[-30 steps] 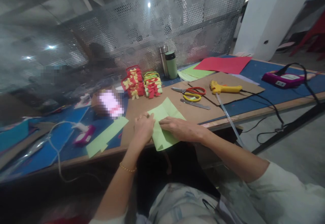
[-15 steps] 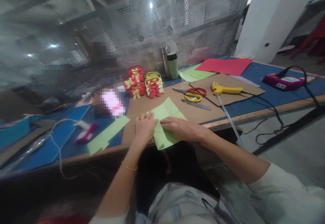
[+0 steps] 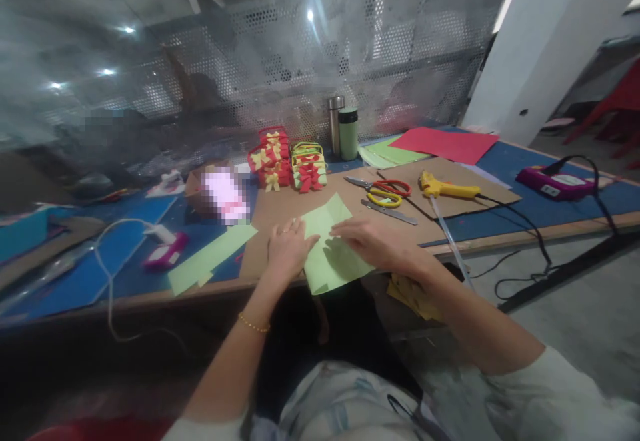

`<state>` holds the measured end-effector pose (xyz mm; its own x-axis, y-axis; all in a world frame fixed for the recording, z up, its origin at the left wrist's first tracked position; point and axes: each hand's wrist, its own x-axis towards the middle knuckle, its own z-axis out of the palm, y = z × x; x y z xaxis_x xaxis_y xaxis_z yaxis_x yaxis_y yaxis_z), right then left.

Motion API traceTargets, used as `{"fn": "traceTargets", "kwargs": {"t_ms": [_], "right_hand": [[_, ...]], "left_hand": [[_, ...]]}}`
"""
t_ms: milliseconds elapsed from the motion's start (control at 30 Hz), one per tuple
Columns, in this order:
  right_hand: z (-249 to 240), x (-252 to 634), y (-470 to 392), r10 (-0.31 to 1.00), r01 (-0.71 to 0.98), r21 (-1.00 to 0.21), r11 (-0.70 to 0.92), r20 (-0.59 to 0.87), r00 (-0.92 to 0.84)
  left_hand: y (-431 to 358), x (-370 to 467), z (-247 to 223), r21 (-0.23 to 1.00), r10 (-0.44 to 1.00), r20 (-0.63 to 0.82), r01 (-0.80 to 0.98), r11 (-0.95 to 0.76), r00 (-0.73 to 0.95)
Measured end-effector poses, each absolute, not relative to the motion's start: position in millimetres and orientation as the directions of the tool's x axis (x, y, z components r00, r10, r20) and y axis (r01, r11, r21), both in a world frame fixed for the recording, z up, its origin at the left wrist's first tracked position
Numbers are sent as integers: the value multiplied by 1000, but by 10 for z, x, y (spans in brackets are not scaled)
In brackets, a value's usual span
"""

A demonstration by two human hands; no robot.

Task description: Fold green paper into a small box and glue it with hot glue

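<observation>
A folded sheet of light green paper (image 3: 334, 254) lies at the front edge of the table, its near corner hanging over. My left hand (image 3: 289, 247) rests along the paper's left side, thumb stretched onto the sheet and the other fingers lying on the table side. Over the right half of the paper is my right hand (image 3: 373, 244), fingers stretched out to the left and casting a shadow on it; whether they touch it I cannot tell. Beyond the paper lie scissors (image 3: 387, 192) with red and yellow handles and a grey flat blade (image 3: 390, 213).
A yellow glue gun (image 3: 447, 187) rests on cardboard at the right, its cord trailing off the table. Red and green bow-trimmed items (image 3: 270, 164) and a green flask (image 3: 349, 135) stand behind. A green paper strip (image 3: 215, 257) and a purple socket block (image 3: 166, 251) lie left.
My right hand has lifted and drawn slightly right, uncovering more of the paper. My left hand stays about where it was. The camera view has shifted a little.
</observation>
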<state>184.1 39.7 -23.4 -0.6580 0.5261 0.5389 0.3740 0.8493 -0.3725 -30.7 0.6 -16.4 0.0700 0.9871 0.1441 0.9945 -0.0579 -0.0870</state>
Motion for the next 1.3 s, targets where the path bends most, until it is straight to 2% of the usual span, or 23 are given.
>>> {"fn": "traceTargets", "kwargs": {"t_ms": [100,167,233,400,533,733,833,967,1067,1300], "right_hand": [[-175,2063,549,702,523,-477,706,568,-430],[-161,2153,626,800,585,-554,593,490,-347],[-160,2169,651,854,589,-619,520,387,-348],[-130,1988,584,866,454,-766,456,265,-423],[-64,1846,552,853,410,-795,447,241,-463],[-46,1678,527,849,377,-860,344,114,-516],[-120,1574,590,835,443,-782,438,172,-522],[-239,1479,651,759,572,-524,631,266,-594],[-292,1463,622,743,647,-367,668,281,-608],[-339,1480,583,694,658,-234,716,345,-632]], "left_hand": [[5,-306,-188,-62,987,148,997,-51,60],[5,-311,-200,-43,986,159,998,-49,55],[4,-319,-212,-27,983,173,998,-55,59],[0,-332,-239,-7,977,197,997,-77,77],[-3,-331,-257,5,972,219,996,-88,85],[5,-330,-307,25,956,274,993,-117,105],[2,-331,-317,30,955,276,992,-122,109],[-8,-331,-312,41,959,262,992,-119,105],[-7,-331,-314,50,960,261,992,-118,101],[9,-337,-338,59,958,273,992,-112,91]]}}
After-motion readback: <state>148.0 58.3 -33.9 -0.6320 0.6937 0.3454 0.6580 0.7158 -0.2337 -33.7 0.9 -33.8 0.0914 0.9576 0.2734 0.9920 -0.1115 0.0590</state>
